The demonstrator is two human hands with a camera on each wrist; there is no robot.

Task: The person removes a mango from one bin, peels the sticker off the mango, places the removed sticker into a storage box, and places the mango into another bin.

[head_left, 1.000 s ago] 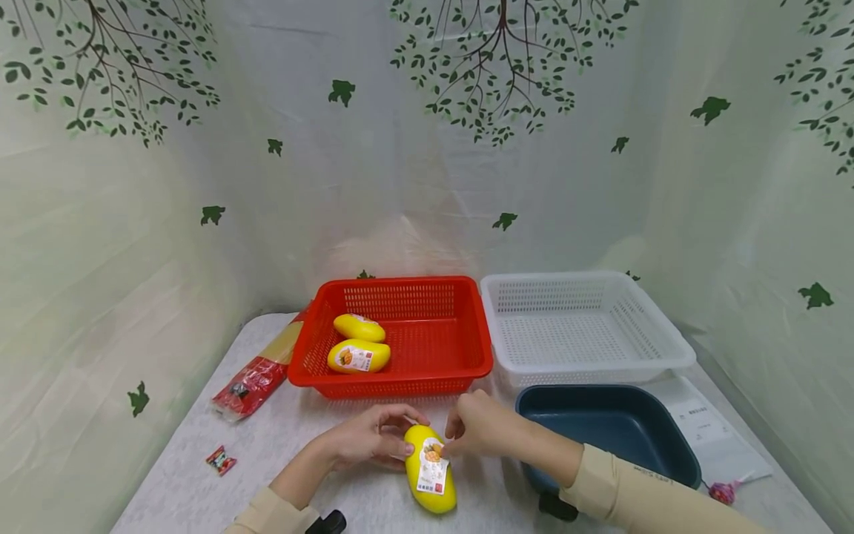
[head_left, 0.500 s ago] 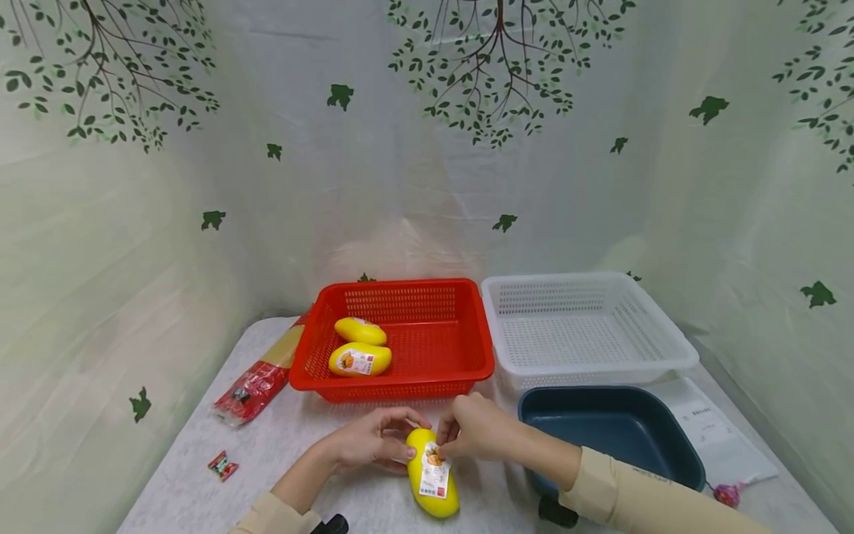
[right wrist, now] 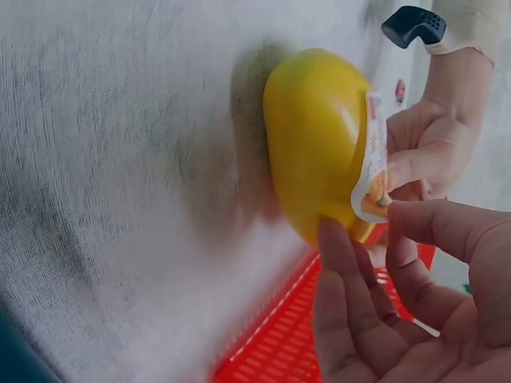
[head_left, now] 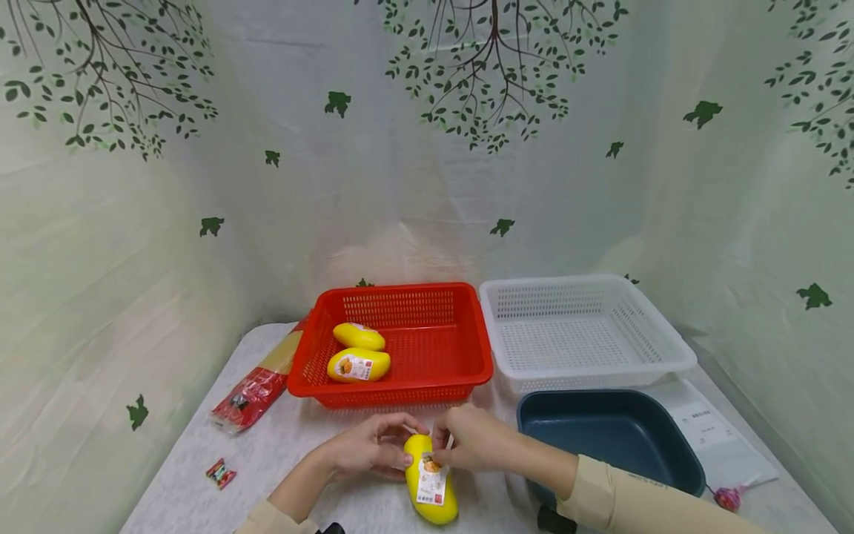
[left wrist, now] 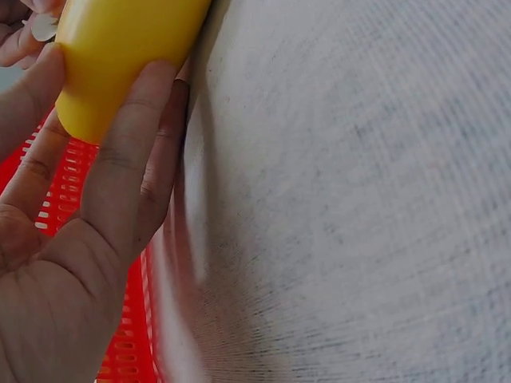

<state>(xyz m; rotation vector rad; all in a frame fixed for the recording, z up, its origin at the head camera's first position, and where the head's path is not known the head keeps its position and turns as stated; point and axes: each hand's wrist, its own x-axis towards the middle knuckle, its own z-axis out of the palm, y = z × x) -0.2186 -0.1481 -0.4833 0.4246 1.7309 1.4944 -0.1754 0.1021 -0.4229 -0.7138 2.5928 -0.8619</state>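
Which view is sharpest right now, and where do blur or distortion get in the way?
Head view: sharp, evenly lit, wide-angle bending at the edges. Left wrist view: the yellow mango and left hand fairly clear, the tablecloth smeared. Right wrist view: the mango's label is readable in outline; the right hand is soft.

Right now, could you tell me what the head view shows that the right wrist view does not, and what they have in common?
Only the head view shows the white basket, the blue tub, the red packet, and two more yellow containers lying in the red basket. Only the right wrist view shows the label lifted off the yellow container at its edge, pinched by the right hand. Both show that container on the table, the left hand gripping its end, and part of the red basket.
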